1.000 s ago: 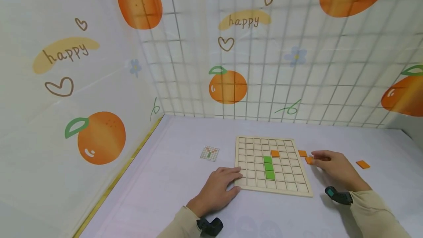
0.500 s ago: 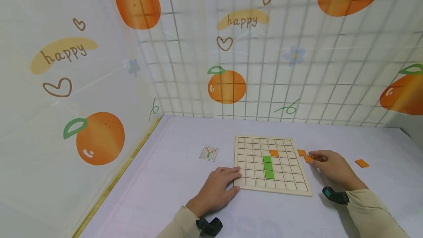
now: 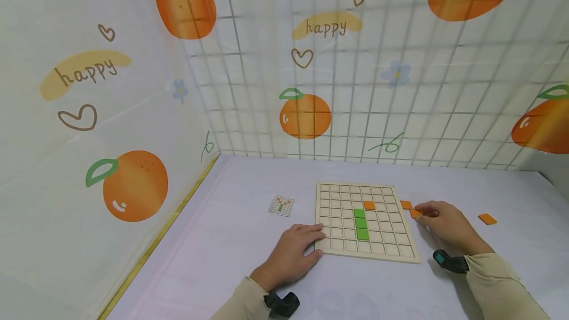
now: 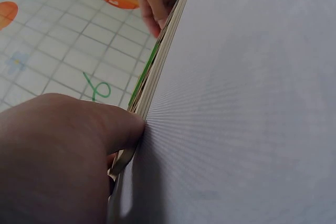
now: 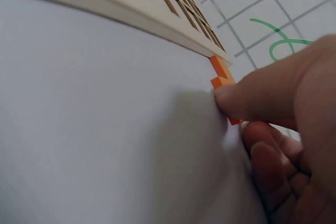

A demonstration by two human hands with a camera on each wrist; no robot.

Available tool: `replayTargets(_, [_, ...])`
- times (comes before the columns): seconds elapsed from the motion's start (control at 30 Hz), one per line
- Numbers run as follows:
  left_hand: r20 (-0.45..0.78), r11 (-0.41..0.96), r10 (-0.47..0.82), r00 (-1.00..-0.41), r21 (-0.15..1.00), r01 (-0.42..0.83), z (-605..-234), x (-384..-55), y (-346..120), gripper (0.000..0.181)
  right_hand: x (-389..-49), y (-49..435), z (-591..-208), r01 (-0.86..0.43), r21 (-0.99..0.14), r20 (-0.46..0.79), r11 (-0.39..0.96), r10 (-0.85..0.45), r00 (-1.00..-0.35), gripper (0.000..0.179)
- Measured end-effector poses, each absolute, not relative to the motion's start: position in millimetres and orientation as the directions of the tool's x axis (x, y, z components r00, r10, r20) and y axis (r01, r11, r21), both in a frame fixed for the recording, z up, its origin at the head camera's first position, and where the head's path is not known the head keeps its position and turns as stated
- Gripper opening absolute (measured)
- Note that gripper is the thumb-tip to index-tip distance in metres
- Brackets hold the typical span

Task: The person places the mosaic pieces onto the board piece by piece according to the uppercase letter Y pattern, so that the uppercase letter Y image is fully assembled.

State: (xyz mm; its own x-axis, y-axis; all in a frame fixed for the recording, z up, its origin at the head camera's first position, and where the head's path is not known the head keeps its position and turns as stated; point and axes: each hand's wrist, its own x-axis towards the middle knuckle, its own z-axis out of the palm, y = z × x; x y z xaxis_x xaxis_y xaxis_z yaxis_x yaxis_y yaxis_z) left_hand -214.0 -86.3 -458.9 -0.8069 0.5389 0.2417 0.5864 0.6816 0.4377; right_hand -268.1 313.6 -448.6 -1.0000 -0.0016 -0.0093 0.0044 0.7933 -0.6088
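Observation:
A wooden grid board [image 3: 344, 233] lies on the table in the head view. Three green tiles [image 3: 361, 222] form a column on it, with one orange tile [image 3: 369, 205] up and to the right of them. My left hand [image 3: 289, 256] rests at the board's left side, fingertips on the edge and thumb by the near corner. Right of the board, my right hand [image 3: 449, 226] pinches a loose orange tile [image 3: 415, 214]. In the right wrist view the thumb [image 5: 227, 98] covers part of this tile, and the index fingertip is hidden.
Another orange tile [image 3: 406, 205] lies between the board and the pinched tile. Farther right lies one more orange tile [image 3: 487, 219]. A small pattern card [image 3: 281, 206] sits left of the board. A wire grid [image 3: 249, 122] behind a printed sheet stands at the back.
The right fingers have drawn in closer on the loose orange tile. My left hand and the board stay in place; the head view has shifted slightly.

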Motion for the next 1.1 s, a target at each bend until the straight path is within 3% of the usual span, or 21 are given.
replayTargets(0.63, [0.240, 0.689, 0.536, -0.809, 0.430, 0.584, -458.5, -214.3, -85.3, 0.038, -261.3, 316.2, -457.6, -0.012, -0.634, 0.085, 0.773, 0.055, -0.995, 0.033])
replayTargets(1.1, [0.250, 0.674, 0.545, -0.800, 0.436, 0.596, -459.7, -215.3, -86.6, 0.039, -264.1, 317.0, -461.9, -0.006, -0.648, 0.110, 0.761, 0.086, -0.990, 0.038])
